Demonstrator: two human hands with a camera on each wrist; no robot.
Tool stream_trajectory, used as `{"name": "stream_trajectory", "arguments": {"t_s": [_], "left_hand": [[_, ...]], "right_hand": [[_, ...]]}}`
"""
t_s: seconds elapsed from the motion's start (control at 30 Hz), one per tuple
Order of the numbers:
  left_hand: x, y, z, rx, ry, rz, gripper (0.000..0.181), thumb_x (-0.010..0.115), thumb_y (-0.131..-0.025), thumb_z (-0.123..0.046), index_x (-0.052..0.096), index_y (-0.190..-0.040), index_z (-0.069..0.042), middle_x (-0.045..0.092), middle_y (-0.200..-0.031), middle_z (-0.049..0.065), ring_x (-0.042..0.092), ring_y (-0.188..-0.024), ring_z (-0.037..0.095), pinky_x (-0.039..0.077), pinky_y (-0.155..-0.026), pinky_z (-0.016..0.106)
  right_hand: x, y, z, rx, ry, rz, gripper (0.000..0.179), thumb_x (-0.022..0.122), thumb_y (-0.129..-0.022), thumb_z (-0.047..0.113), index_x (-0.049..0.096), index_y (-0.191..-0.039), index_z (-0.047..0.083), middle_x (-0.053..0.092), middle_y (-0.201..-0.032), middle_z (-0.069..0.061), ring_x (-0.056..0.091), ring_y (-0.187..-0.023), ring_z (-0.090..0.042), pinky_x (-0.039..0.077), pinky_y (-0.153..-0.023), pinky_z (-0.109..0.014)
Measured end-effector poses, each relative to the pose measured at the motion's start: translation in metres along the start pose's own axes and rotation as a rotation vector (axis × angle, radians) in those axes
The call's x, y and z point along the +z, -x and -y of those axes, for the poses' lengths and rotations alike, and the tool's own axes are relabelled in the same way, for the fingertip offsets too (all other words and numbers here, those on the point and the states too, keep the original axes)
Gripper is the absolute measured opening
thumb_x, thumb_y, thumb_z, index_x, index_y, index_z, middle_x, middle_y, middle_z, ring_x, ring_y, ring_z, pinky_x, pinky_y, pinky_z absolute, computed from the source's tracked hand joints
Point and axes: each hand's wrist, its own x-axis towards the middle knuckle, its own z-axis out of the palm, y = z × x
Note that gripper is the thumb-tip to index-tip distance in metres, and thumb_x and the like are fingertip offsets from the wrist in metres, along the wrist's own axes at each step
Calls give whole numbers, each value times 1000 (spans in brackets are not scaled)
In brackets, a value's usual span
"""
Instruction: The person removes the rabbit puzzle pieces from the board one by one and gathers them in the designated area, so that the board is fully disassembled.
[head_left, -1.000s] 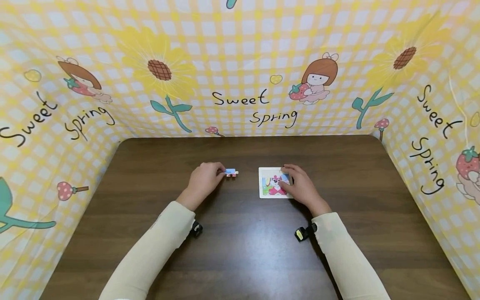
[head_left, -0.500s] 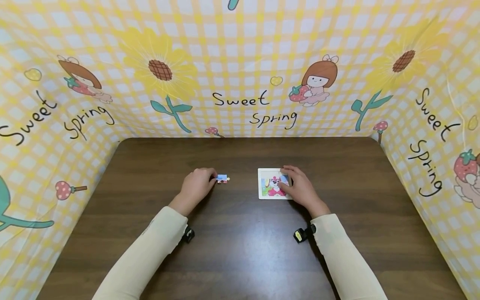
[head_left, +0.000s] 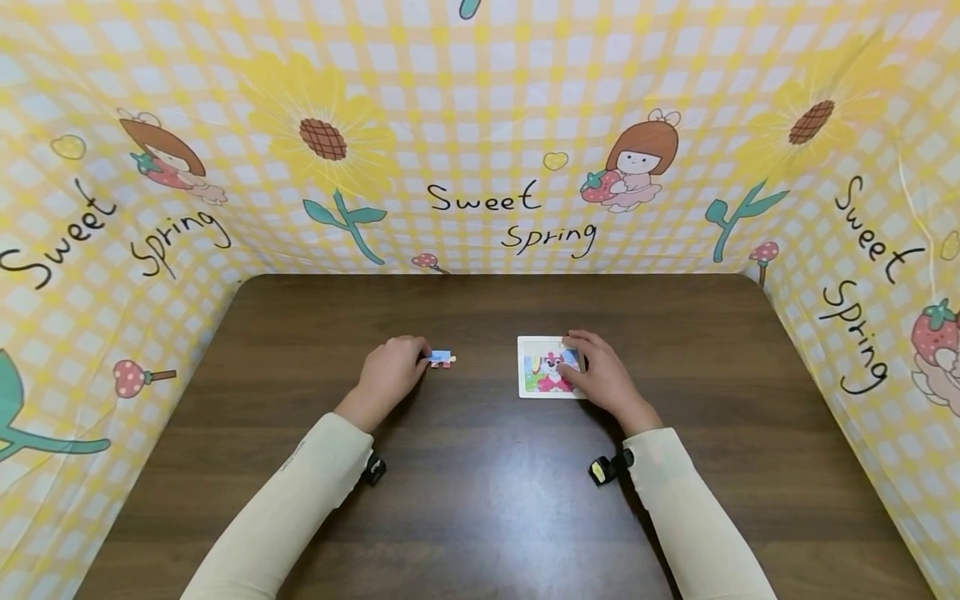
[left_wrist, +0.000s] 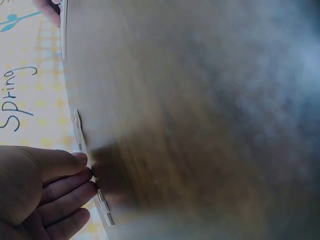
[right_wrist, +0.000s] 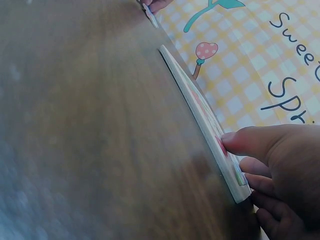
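In the head view, my left hand (head_left: 390, 371) holds a small blue-and-pink jigsaw piece (head_left: 441, 358) by its left end, low over the table. Edge-on in the left wrist view, the jigsaw piece (left_wrist: 78, 127) reaches up to the thumb tip; a second thin edge (left_wrist: 105, 207) shows below the fingers, its kind unclear. To the right, a white-framed puzzle board (head_left: 531, 392) bears a pink cartoon animal picture. My right hand (head_left: 603, 375) grips the board's right side, thumb on top of the picture and fingers along the far right edge, covering that part.
Brown wooden table (head_left: 480, 500) underneath everything. Yellow checked cloth (head_left: 480, 108) with flowers and lettering rises behind and along both sides. Each wrist wears a small black camera, such as the right wrist camera (head_left: 602, 470).
My left hand and the jigsaw piece have shifted left and slightly nearer, mostly in the first half second. My right hand and the puzzle board stay put.
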Motion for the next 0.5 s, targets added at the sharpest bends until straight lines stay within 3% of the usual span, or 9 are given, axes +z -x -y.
{"name": "stream_trajectory", "arguments": {"t_s": [0.5], "left_hand": [[-2,-3,-3,-12,-28,31,7,71,-89,-15,71,-94,-10,67,-90,6,65,-78,23,54,-67,44]], "right_hand": [[0,1,-1,2,-9,-2,53,70,-91,27,55,-137,4,43,-147,-11,38,-135,-31,32,-108,-51]]}}
